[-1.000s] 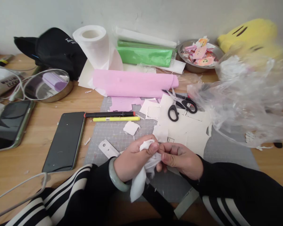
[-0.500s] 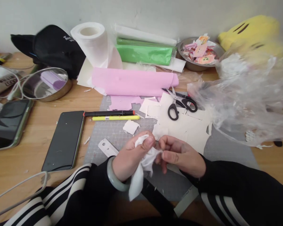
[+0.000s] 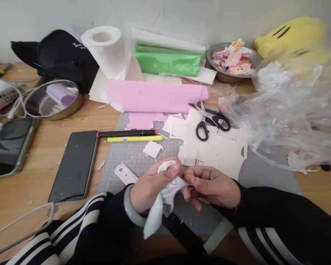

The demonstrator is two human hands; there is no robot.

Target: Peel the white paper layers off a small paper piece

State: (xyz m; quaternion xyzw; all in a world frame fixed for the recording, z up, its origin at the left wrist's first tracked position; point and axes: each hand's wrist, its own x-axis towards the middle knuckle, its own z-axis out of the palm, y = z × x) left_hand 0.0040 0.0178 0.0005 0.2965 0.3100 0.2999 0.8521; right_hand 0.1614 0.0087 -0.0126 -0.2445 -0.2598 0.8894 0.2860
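Nearest me, the tail of a soft white piece (image 3: 153,217) hangs from my left hand (image 3: 147,186), over the near part of the grey cutting mat (image 3: 276,176); long axis slants from under my thumb down and leftward to my body. Left fingers clenched round its upper part; right hand (image 3: 217,187) pinching a thin drawn-out wisp, so that end points right. Narrow gap between hands, bridged by the wisp. Ruler (image 3: 125,174) sticks out just beside my left hand; a strip of mat and wood lies between it and a dark phone (image 3: 74,165). Right of my right hand, mat to its edge, then wood. Ahead, cream sheet (image 3: 226,147) under black-handled scissors (image 3: 202,132); clear plastic (image 3: 295,117) crowds in from the right. Farther, yellow pen (image 3: 138,139), then pink roll (image 3: 157,95) across. Surface: pale wooden table (image 3: 63,125). At its back, white paper roll (image 3: 110,55), green packet (image 3: 168,63), grey wall (image 3: 182,14).
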